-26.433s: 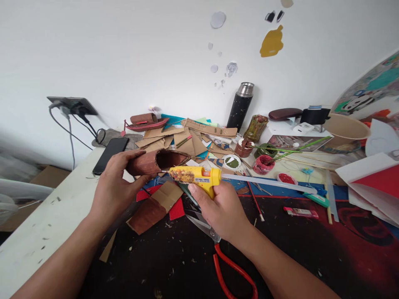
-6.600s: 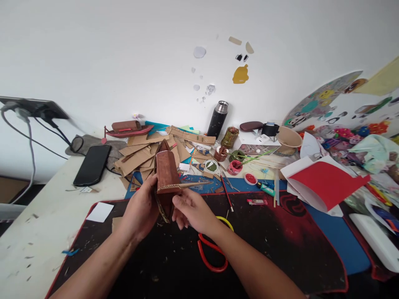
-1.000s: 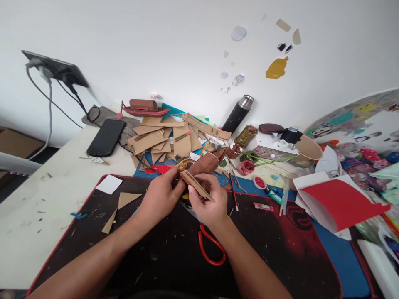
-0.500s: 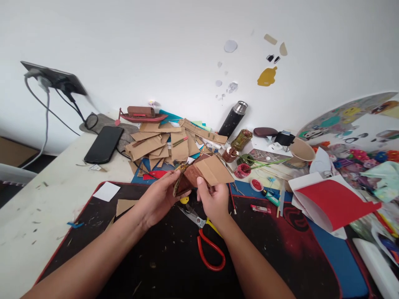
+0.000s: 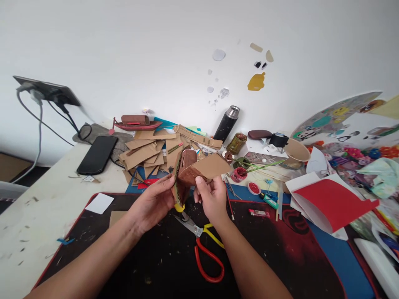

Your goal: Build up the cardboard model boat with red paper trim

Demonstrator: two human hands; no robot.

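My left hand [image 5: 152,203] is closed on the left edge of a brown-painted cardboard model [image 5: 188,162], which is tipped up with a rounded brown part showing on top. Between thumb and fingers, my right hand [image 5: 212,197] pinches a flat piece of plain cardboard [image 5: 212,167]. That piece lies against the model's right side; whether the two are joined I cannot tell. Both are held above the black mat. Below them lies a pair of scissors [image 5: 195,230] with one red and one yellow handle loop.
Cardboard scraps [image 5: 141,153] pile up behind the hands, near a small red-brown model boat [image 5: 137,122]. A phone [image 5: 97,154] lies left. A black flask [image 5: 227,124], a jar of red paint [image 5: 239,174] and red paper [image 5: 330,203] stand or lie to the right.
The model has been turned in my hands, so its rounded brown part now faces up and its left edge stands steeper. The camera view has shifted slightly.
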